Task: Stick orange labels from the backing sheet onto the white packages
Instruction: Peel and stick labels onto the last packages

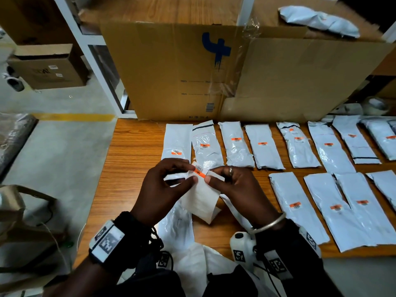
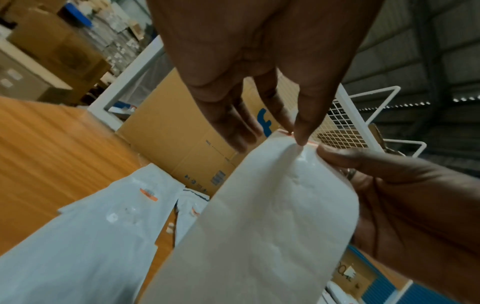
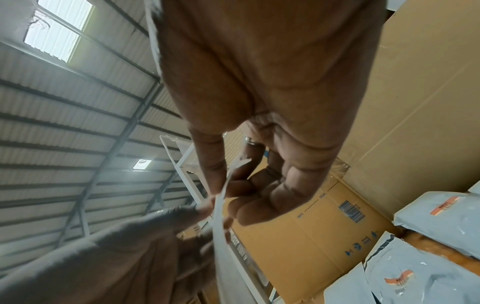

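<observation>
Above the wooden table (image 1: 132, 159) I hold a white backing sheet (image 1: 201, 198) with both hands. An orange barcode label (image 1: 200, 169) lies across its top edge. My left hand (image 1: 191, 173) pinches the sheet at the label's left end, thumb in front. My right hand (image 1: 211, 175) pinches it at the label's right end. In the left wrist view the left thumb tip (image 2: 301, 139) presses the top of the sheet (image 2: 272, 216). The right wrist view shows the sheet (image 3: 221, 197) edge-on between thumb and fingers. White packages (image 1: 263, 144) lie in two rows, most bearing orange labels. Another package (image 1: 177, 224) lies under my hands with no label showing.
A large cardboard box (image 1: 192, 71) stands across the back of the table, with a white package (image 1: 317, 20) on top. The table's left edge runs near my left hand, with floor and a smaller carton (image 1: 49, 67) beyond. A tape roll (image 1: 377, 106) sits far right.
</observation>
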{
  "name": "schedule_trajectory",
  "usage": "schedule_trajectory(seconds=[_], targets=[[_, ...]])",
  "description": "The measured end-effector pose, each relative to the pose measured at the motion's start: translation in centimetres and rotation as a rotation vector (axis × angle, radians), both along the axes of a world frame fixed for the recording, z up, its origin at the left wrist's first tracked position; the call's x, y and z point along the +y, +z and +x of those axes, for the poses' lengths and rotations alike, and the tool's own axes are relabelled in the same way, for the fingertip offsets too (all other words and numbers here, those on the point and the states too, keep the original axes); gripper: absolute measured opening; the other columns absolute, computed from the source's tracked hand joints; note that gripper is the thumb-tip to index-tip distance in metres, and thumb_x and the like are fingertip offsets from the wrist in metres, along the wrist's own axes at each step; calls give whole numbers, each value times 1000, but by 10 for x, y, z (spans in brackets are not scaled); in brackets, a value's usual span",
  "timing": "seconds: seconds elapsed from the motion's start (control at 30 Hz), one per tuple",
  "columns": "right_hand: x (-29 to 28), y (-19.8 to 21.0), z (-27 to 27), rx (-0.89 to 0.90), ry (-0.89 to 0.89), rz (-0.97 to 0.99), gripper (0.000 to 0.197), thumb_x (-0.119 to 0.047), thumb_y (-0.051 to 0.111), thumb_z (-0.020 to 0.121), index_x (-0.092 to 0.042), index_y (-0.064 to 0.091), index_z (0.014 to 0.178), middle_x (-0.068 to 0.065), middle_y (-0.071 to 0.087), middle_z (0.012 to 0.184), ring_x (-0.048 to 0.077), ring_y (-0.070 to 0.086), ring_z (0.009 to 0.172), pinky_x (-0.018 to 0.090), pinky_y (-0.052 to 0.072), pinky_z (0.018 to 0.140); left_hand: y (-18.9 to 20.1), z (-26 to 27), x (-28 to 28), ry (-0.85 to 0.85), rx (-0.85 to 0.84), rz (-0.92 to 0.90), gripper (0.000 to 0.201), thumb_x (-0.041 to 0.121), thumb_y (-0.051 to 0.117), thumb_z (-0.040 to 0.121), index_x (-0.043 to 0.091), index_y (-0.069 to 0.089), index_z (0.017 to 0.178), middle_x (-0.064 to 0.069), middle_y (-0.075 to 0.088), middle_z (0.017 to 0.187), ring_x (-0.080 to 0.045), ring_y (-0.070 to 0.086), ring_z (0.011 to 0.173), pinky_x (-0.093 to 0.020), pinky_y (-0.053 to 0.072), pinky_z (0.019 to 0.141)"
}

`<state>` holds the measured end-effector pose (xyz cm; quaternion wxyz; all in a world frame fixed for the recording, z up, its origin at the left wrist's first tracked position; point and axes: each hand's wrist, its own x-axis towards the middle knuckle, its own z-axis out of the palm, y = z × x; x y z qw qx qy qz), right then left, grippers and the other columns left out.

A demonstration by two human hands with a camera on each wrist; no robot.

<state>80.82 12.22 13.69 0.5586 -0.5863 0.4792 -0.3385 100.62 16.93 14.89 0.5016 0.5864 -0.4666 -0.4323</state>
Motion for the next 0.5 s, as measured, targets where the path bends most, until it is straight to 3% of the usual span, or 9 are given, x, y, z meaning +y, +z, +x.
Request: schedule_trajectory(seconds=[0.07, 0.13, 0.3, 0.4, 0.5], targets=[[1, 0, 2, 9, 11, -6, 27, -42, 77, 82, -21, 81, 99, 2, 79, 96, 31, 73, 96, 59, 56, 90, 5, -3, 0, 1, -182, -102, 22, 14, 86, 80, 27, 79, 96, 9, 66, 112, -16, 66, 112, -24, 56, 85], [1, 1, 3, 15, 9, -6, 13, -28, 77, 89, -19, 81, 97, 2, 79, 95, 29, 74, 95, 58, 56, 91, 6, -6, 0, -25, -252, -157, 20, 14, 84, 82, 27, 80, 97, 12, 65, 108, -17, 67, 108, -25, 57, 82], [3, 2, 2, 28, 17, -23, 11, -24, 74, 93, -19, 82, 100, -2, 80, 95, 30, 74, 93, 54, 59, 86, 0, -9, 3, -46, -245, -154, 16, 10, 80, 86, 20, 82, 99, 10, 71, 100, -13, 73, 94, -27, 61, 81], [4, 1, 1, 37, 40, -54, 12, -23, 72, 95, -22, 82, 101, -5, 78, 92, 23, 74, 81, 42, 59, 76, -1, -10, 4, -12, -219, -95, 13, 9, 81, 85, 20, 80, 92, 10, 77, 91, -10, 75, 87, -27, 61, 80], [4, 2, 1, 60, 53, -52, 14, -23, 71, 96, -22, 81, 105, -5, 79, 95, 22, 75, 82, 43, 61, 81, -1, -11, 4, 0, -233, -70, 13, 7, 82, 83, 19, 80, 87, 10, 78, 85, -7, 75, 82, -22, 60, 79]])
